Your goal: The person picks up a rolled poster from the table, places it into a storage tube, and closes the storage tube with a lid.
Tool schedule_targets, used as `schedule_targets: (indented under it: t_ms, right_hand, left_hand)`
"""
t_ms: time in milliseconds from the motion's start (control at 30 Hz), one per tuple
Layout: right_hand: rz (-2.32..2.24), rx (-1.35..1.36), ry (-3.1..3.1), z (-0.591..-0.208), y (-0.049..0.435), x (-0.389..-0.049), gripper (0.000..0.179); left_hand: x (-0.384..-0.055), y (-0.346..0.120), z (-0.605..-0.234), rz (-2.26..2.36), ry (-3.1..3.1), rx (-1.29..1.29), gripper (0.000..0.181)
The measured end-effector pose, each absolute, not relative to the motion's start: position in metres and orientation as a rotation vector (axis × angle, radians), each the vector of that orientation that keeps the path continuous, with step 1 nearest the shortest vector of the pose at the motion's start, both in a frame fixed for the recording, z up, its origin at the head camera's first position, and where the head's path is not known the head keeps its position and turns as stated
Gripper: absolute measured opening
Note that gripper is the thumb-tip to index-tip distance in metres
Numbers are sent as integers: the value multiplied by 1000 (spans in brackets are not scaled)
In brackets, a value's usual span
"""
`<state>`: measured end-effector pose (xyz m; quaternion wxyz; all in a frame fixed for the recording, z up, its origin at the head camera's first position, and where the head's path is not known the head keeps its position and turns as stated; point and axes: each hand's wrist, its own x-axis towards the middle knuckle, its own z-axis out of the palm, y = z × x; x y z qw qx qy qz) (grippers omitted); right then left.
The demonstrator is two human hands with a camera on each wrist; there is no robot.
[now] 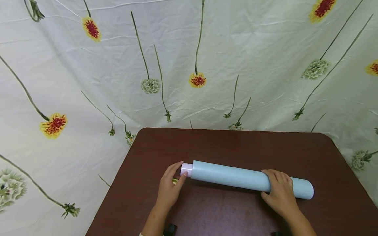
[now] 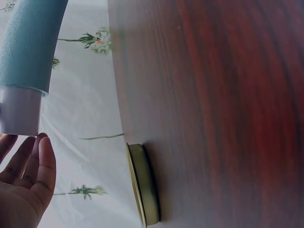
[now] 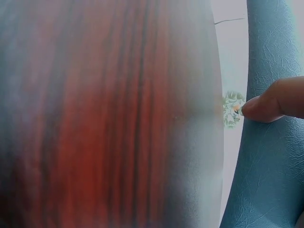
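Observation:
A long light-blue tube [image 1: 230, 175] with a creased, leather-like skin slants across the brown table. From its left end sticks a short, smooth white inner tube [image 1: 186, 169]. My left hand [image 1: 170, 187] is at that white end, thumb on its side and a fingertip at its upper rim. In the left wrist view, the fingers [image 2: 43, 173] reach the rim of the white end. Toward the right end, my right hand [image 1: 279, 190] grips the blue tube from above. Its thumb [image 3: 263, 107] presses the near side in the right wrist view; its other fingers are mostly hidden there.
A shallow gold-coloured round cap [image 2: 145, 185] lies on the table beside my left hand, mostly hidden by it in the head view. The brown table [image 1: 224, 216] has rounded far corners. Behind it hangs a white flowered cloth [image 1: 254, 49].

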<state>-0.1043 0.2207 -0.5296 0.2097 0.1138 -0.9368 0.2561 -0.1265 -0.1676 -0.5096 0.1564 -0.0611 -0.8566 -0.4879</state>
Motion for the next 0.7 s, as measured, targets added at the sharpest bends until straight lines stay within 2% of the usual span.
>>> schedule_targets:
  t_ms: [700]
  right_hand:
    - [712, 315, -2626, -533, 218, -105, 83]
  left_hand:
    - [-125, -159, -511, -1458, -2441, -214, 36]
